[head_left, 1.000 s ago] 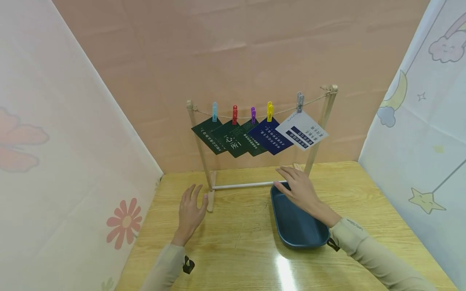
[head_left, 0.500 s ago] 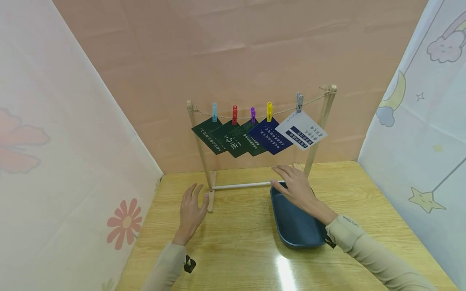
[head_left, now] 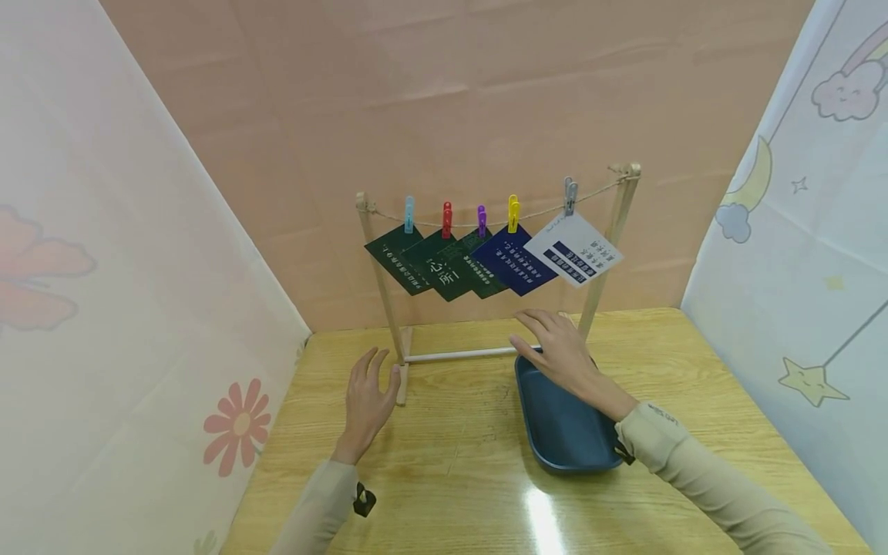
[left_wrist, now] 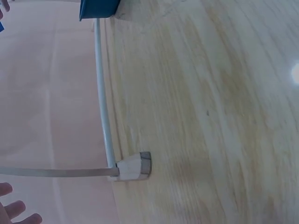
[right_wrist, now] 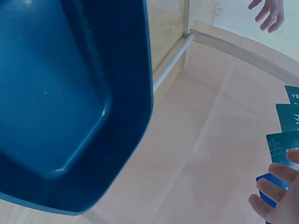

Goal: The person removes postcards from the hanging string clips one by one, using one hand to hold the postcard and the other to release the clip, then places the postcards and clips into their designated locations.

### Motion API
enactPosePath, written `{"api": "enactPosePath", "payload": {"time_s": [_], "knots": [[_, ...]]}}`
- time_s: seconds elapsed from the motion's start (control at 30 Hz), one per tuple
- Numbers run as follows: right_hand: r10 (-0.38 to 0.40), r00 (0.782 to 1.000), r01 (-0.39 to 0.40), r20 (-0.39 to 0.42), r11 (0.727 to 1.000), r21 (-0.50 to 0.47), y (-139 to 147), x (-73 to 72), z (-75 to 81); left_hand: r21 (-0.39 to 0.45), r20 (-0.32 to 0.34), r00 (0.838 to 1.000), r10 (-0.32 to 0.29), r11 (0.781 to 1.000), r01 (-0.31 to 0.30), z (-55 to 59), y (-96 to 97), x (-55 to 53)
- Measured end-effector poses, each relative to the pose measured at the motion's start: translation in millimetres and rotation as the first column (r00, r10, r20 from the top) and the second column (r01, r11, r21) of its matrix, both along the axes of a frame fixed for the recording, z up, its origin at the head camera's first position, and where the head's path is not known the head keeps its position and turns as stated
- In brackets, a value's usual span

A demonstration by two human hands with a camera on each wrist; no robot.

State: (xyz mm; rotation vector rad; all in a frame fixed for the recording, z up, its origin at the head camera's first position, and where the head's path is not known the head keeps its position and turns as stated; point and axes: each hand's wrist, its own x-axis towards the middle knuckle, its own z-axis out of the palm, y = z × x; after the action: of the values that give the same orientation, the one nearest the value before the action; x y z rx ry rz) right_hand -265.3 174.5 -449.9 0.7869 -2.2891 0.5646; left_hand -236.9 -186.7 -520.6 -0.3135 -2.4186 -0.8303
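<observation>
My left hand (head_left: 369, 401) hovers beside the left foot of a wooden drying rack, its fingers loosely bent around nothing. Above the blue tray (head_left: 576, 459) is my right hand (head_left: 558, 351), fingers spread and holding nothing. From the rack's twine hang several cards, each by one clothespin. A light blue clothespin (head_left: 409, 214), a red clothespin (head_left: 447, 220) and a purple clothespin (head_left: 482, 221) carry dark green cards. The yellow clothespin (head_left: 513, 214) bears a navy card (head_left: 516, 262). At the right, a grey clothespin (head_left: 570, 197) holds a white card (head_left: 574, 250).
The rack's left post (head_left: 383, 285) and right post (head_left: 607, 262) rise from the wooden table (head_left: 458, 478), joined low down by a white rod (head_left: 461, 354). A peach cloth (head_left: 444, 100) backs the table, with patterned white cloths at both sides.
My right hand has drifted slightly left and up over the tray. My left hand has barely shifted; the hanging cards stay as they were.
</observation>
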Motion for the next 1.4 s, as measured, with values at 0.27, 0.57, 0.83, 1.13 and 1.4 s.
{"api": "enactPosePath", "payload": {"time_s": [0.27,0.57,0.83,1.13,1.4], "knots": [[0.038,0.998,-0.04,-0.056,0.998,-0.038,-11,-6.2,4.1,0.037,-0.001,1.0,-0.013,0.999,0.013,3.8,5.9,-5.4],[0.07,0.997,-0.071,-0.023,0.996,-0.048,-23,-6.9,11.9,0.06,-0.024,1.0,-0.015,0.998,0.016,4.8,12.0,-8.7],[0.062,0.998,-0.062,-0.004,0.997,-0.047,-33,-7.4,15.8,0.078,-0.046,0.999,-0.017,0.997,0.021,5.6,15.6,-10.5],[0.07,0.997,-0.071,-0.018,0.996,-0.048,-40,-7.5,19.2,0.086,-0.095,0.995,-0.018,0.996,0.026,7.8,18.4,-12.6],[0.083,0.996,-0.084,-0.019,0.995,-0.056,-45,-10.0,21.8,0.109,-0.06,0.998,-0.036,0.993,0.043,12.5,22.2,-14.5]]}}
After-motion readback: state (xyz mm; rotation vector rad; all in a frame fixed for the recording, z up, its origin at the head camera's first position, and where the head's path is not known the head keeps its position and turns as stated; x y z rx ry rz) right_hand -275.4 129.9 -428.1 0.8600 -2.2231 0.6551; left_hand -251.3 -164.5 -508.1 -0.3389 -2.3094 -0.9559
